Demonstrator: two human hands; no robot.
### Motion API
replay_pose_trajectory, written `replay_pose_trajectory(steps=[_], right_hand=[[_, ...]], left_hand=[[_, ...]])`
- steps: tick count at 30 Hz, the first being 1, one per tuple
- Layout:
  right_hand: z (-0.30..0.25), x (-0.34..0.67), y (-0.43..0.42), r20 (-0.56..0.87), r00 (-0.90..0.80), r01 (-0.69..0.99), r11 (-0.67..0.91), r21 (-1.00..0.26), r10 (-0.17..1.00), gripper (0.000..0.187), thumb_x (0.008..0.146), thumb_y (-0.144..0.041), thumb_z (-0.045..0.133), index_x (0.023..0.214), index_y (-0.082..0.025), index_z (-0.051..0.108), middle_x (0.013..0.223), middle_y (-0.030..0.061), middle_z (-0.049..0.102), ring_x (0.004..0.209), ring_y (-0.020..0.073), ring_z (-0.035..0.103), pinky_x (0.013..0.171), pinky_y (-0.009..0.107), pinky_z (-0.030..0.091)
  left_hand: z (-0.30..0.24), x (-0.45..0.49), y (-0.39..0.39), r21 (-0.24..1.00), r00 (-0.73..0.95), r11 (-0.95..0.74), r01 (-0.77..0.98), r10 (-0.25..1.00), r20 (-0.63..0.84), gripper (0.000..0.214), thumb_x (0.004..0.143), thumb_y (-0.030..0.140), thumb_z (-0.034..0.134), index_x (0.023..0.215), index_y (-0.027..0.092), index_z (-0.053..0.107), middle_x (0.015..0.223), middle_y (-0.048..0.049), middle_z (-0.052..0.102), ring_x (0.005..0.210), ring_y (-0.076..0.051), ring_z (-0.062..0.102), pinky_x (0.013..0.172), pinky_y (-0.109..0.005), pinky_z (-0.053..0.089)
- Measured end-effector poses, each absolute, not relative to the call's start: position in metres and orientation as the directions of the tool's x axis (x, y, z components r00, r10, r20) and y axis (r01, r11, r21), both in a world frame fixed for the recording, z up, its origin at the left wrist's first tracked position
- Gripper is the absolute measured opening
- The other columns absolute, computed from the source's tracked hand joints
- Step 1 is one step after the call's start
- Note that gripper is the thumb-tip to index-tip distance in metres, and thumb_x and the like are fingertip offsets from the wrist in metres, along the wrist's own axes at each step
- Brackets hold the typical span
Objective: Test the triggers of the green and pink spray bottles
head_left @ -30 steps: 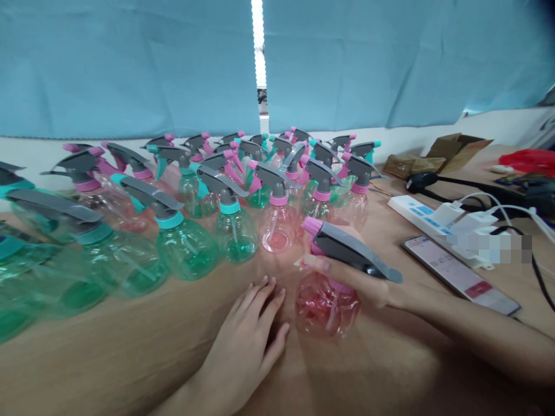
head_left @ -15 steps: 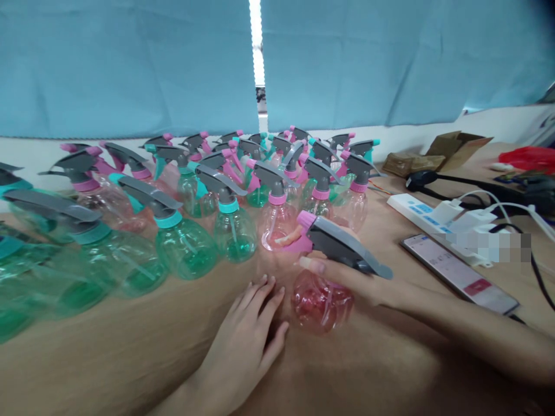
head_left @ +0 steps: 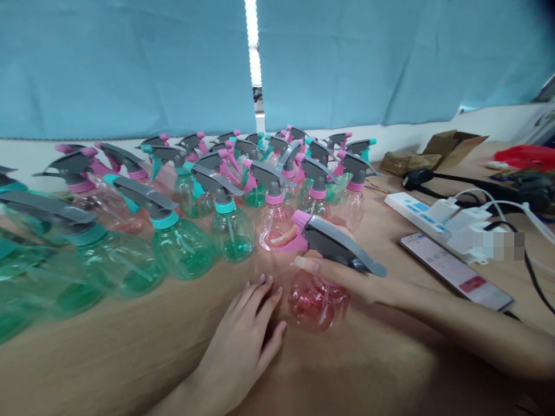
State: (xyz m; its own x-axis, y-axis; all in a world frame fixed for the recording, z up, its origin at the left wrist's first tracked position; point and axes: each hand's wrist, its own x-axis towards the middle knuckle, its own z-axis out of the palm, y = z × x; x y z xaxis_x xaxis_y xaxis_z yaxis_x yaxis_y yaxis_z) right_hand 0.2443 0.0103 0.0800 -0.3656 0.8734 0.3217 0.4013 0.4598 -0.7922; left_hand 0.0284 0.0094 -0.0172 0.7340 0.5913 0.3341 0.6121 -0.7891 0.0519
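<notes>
My right hand is closed around the neck of a pink spray bottle, with the thumb across the near side and a finger showing by the pink trigger. This bottle has a grey head with a pink nozzle and stands about upright, close to me. Flat on the table beside it lies my left hand, fingers spread and holding nothing. Just beyond are another pink spray bottle and a green spray bottle with a turquoise collar. More green bottles line the left side.
Several pink and green spray bottles fill the back of the table. To the right lie a phone, a white power strip with plugs and cables, and a black headset. An open cardboard box sits behind them.
The whole view has shifted slightly, so things appear a little further left. Both hands keep the same pose, the right one still around the pink bottle.
</notes>
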Motion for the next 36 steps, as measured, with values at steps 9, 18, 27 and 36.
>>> replay_pose_trajectory(steps=[9, 18, 27, 36], right_hand=[[0.076, 0.243, 0.011, 0.297, -0.331, 0.292, 0.396, -0.871, 0.896, 0.035, 0.085, -0.045, 0.054, 0.061, -0.021, 0.044, 0.057, -0.0038, 0.041, 0.062, 0.0118, 0.046, 0.056, 0.025, 0.04], [0.059, 0.249, 0.012, 0.233, -0.321, 0.249, 0.32, -0.914, 0.918, 0.032, 0.086, -0.043, 0.056, 0.064, -0.021, 0.048, 0.06, -0.0049, 0.039, 0.058, 0.0105, 0.041, 0.053, 0.025, 0.038], [0.068, 0.248, 0.014, 0.334, -0.34, 0.264, 0.43, -0.863, 0.879, 0.018, 0.086, -0.036, 0.058, 0.077, -0.021, 0.051, 0.066, -0.0047, 0.047, 0.061, 0.0106, 0.045, 0.056, 0.024, 0.038], [0.08, 0.247, 0.013, 0.446, -0.353, 0.281, 0.548, -0.788, 0.823, 0.017, 0.085, -0.026, 0.058, 0.075, -0.023, 0.044, 0.066, -0.0062, 0.041, 0.057, 0.0092, 0.037, 0.052, 0.023, 0.032]], left_hand=[[-0.017, 0.029, 0.009, 0.054, 0.736, -0.788, 0.613, 0.594, 0.324, 0.037, 0.096, 0.028, 0.044, 0.128, 0.013, 0.051, 0.132, -0.0146, 0.054, 0.125, -0.031, 0.047, 0.098, -0.05, 0.043], [-0.016, 0.029, 0.01, 0.069, 0.732, -0.786, 0.614, 0.6, 0.322, 0.035, 0.096, 0.028, 0.043, 0.127, 0.013, 0.052, 0.131, -0.0147, 0.054, 0.124, -0.03, 0.047, 0.098, -0.049, 0.043], [-0.013, 0.029, 0.008, 0.089, 0.726, -0.783, 0.616, 0.608, 0.32, 0.036, 0.096, 0.029, 0.042, 0.128, 0.014, 0.05, 0.133, -0.0136, 0.054, 0.125, -0.029, 0.047, 0.099, -0.047, 0.042], [-0.013, 0.029, 0.008, 0.075, 0.736, -0.785, 0.615, 0.605, 0.303, 0.037, 0.096, 0.028, 0.043, 0.129, 0.013, 0.049, 0.133, -0.014, 0.054, 0.127, -0.029, 0.045, 0.101, -0.049, 0.04]])
